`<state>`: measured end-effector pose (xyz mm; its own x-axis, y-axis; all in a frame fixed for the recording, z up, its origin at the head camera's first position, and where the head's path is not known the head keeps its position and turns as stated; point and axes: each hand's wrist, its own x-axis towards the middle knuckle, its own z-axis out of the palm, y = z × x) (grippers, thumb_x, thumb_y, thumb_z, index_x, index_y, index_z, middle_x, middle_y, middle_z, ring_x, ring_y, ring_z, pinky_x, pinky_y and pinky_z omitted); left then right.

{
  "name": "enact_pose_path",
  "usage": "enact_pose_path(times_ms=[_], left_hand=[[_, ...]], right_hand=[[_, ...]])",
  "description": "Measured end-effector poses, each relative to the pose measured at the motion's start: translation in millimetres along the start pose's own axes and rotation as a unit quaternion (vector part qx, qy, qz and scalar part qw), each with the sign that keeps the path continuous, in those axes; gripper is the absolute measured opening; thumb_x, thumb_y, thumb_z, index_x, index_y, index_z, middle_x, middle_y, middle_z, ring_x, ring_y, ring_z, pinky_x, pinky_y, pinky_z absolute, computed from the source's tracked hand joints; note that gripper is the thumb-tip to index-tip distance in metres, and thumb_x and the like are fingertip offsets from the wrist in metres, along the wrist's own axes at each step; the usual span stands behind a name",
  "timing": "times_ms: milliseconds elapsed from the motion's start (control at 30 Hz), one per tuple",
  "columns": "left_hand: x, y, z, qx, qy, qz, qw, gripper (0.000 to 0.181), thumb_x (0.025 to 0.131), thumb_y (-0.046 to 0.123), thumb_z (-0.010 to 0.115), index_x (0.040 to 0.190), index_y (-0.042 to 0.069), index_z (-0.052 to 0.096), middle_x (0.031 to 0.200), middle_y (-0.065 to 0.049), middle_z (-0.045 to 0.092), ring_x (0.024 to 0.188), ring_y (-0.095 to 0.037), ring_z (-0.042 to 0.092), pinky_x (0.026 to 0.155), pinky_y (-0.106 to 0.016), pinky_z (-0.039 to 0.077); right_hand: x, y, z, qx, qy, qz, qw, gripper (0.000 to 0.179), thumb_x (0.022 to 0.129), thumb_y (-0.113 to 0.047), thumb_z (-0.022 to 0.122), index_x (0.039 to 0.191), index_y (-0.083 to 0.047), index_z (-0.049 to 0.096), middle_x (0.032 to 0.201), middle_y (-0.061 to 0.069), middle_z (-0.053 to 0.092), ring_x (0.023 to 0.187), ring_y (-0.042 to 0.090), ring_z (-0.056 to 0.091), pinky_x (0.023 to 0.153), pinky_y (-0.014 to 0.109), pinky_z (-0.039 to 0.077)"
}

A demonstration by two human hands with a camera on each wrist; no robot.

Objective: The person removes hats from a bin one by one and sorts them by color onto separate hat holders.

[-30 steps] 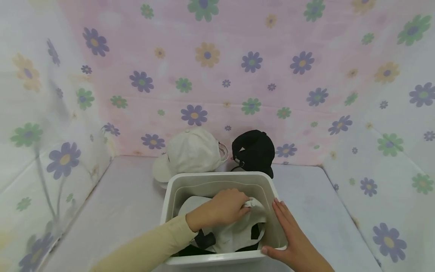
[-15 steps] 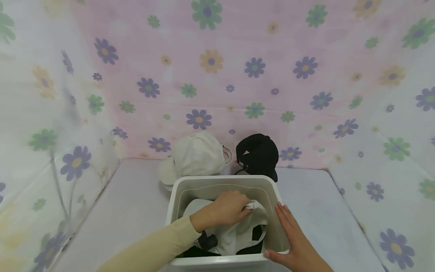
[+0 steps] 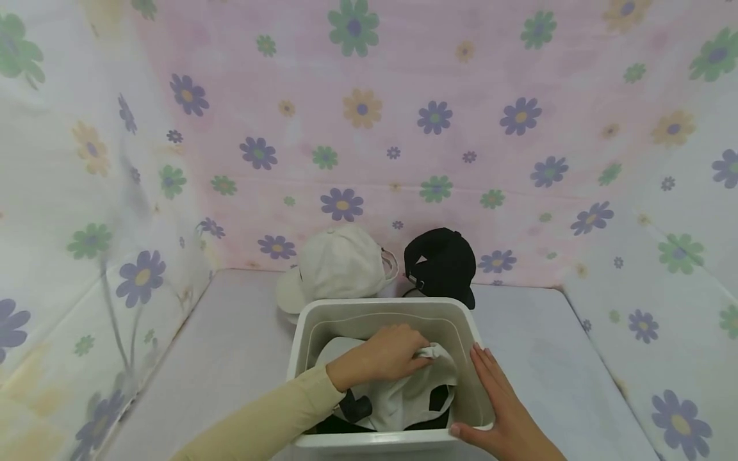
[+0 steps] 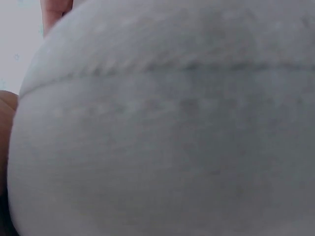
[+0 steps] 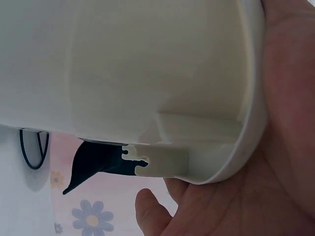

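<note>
In the head view, a pale grey-white baseball cap (image 3: 398, 400) lies in a white plastic tub (image 3: 389, 438). My left hand (image 3: 389, 352) reaches into the tub from the left and pinches the cap's fabric near its top right, fingers curled over it. The left wrist view is mostly filled by the cap's cloth (image 4: 167, 147) and a stitched seam, with bits of fingers at the left edge. My right hand (image 3: 507, 410) rests on the tub's front right corner, fingers straight along the right side, thumb at the front. The right wrist view shows its palm (image 5: 275, 147) against the rim.
Behind the tub, a cream cap (image 3: 340, 262) and a black cap (image 3: 444, 266) stand side by side on the white surface (image 3: 536, 352). Dark material (image 3: 340, 426) lies under the pale cap in the tub. Flower-patterned cloth walls (image 3: 386, 128) enclose three sides.
The head view has shifted a little, so the whole scene sits slightly further right and lower. Both hands keep their places on the cap and the tub.
</note>
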<state>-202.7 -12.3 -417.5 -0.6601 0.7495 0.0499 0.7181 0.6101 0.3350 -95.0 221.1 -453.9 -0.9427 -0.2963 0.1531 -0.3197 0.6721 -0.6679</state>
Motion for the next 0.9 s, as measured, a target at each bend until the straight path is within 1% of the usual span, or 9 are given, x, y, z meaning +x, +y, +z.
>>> enact_pose_path(times_ms=[200, 300, 433, 533, 600, 700, 733, 800, 900], left_hand=[[0.5, -1.1, -0.9, 0.001, -0.001, 0.008, 1.0, 0.034, 0.099, 0.031, 0.068, 0.07, 0.022, 0.056, 0.06, 0.011, 0.043, 0.057, -0.004, 0.044, 0.051, -0.018, 0.032], [0.0, -1.8, -2.0, -0.008, -0.001, 0.01, 0.9999, 0.033, 0.1, 0.031, 0.067, 0.07, 0.021, 0.057, 0.06, 0.012, 0.042, 0.057, -0.004, 0.043, 0.052, -0.018, 0.032], [-1.1, -4.8, -7.9, -0.068, 0.006, 0.012, 0.9976, 0.026, 0.1, 0.028, 0.067, 0.076, 0.019, 0.063, 0.061, 0.012, 0.044, 0.058, -0.003, 0.043, 0.054, -0.017, 0.034], [-3.3, -8.6, -16.5, -0.126, 0.023, 0.018, 0.9915, 0.019, 0.101, 0.025, 0.066, 0.083, 0.018, 0.067, 0.065, 0.011, 0.048, 0.06, -0.002, 0.045, 0.059, -0.016, 0.037], [-5.0, -11.1, -23.2, -0.153, 0.034, 0.023, 0.9874, 0.017, 0.102, 0.024, 0.065, 0.087, 0.018, 0.068, 0.068, 0.011, 0.049, 0.063, -0.002, 0.047, 0.061, -0.016, 0.039], [-8.9, -14.5, -35.3, -0.198, 0.044, 0.025, 0.9788, 0.013, 0.103, 0.024, 0.062, 0.094, 0.018, 0.069, 0.067, 0.011, 0.049, 0.061, -0.002, 0.047, 0.061, -0.017, 0.041], [-11.2, -14.8, -41.0, -0.211, 0.047, 0.017, 0.9763, 0.014, 0.104, 0.024, 0.061, 0.094, 0.018, 0.069, 0.067, 0.011, 0.048, 0.061, -0.002, 0.047, 0.06, -0.017, 0.041], [-15.9, -15.5, -54.1, -0.237, 0.062, 0.008, 0.9695, 0.019, 0.104, 0.024, 0.06, 0.089, 0.016, 0.067, 0.064, 0.01, 0.044, 0.058, -0.003, 0.044, 0.058, -0.018, 0.039], [-24.4, -15.4, -79.5, -0.267, 0.096, -0.004, 0.959, 0.024, 0.104, 0.021, 0.059, 0.082, 0.012, 0.062, 0.062, 0.007, 0.041, 0.056, -0.005, 0.042, 0.055, -0.021, 0.038]], right_hand=[[1.5, 4, 1, -0.001, 0.01, -0.026, 0.9996, 0.114, 0.077, -0.04, 0.088, 0.164, -0.016, 0.018, 0.169, 0.013, 0.019, 0.143, -0.021, -0.009, 0.096, 0.079, 0.036], [2.0, 7, 2, -0.001, 0.016, -0.031, 0.9994, 0.115, 0.076, -0.04, 0.089, 0.164, -0.015, 0.019, 0.169, 0.013, 0.02, 0.144, -0.021, -0.009, 0.096, 0.079, 0.036], [2.4, 8, 3, 0.001, 0.017, -0.034, 0.9993, 0.115, 0.076, -0.04, 0.089, 0.164, -0.014, 0.02, 0.168, 0.016, 0.021, 0.144, -0.021, -0.009, 0.096, 0.079, 0.036], [2.6, 6, 2, 0.003, 0.016, -0.031, 0.9994, 0.116, 0.076, -0.04, 0.089, 0.164, -0.014, 0.019, 0.167, 0.017, 0.022, 0.144, -0.02, -0.008, 0.096, 0.079, 0.036], [2.7, 3, 0, 0.005, 0.011, -0.017, 0.9998, 0.116, 0.076, -0.042, 0.089, 0.165, -0.018, 0.018, 0.168, 0.016, 0.021, 0.146, -0.017, -0.007, 0.097, 0.08, 0.036], [2.9, 0, -1, 0.011, -0.001, 0.011, 0.9999, 0.115, 0.077, -0.045, 0.087, 0.165, -0.025, 0.015, 0.169, 0.013, 0.019, 0.145, -0.016, -0.007, 0.099, 0.08, 0.034], [3.0, -1, -1, 0.013, -0.004, 0.019, 0.9997, 0.115, 0.078, -0.046, 0.087, 0.165, -0.027, 0.014, 0.169, 0.013, 0.019, 0.144, -0.017, -0.008, 0.1, 0.08, 0.034], [2.8, -1, -1, 0.018, -0.006, 0.022, 0.9996, 0.114, 0.078, -0.045, 0.087, 0.165, -0.027, 0.015, 0.169, 0.014, 0.019, 0.148, -0.012, -0.006, 0.1, 0.08, 0.033], [2.0, 0, 0, 0.023, -0.005, 0.023, 0.9995, 0.114, 0.078, -0.043, 0.087, 0.165, -0.025, 0.016, 0.168, 0.014, 0.02, 0.151, -0.006, -0.004, 0.1, 0.081, 0.032]])
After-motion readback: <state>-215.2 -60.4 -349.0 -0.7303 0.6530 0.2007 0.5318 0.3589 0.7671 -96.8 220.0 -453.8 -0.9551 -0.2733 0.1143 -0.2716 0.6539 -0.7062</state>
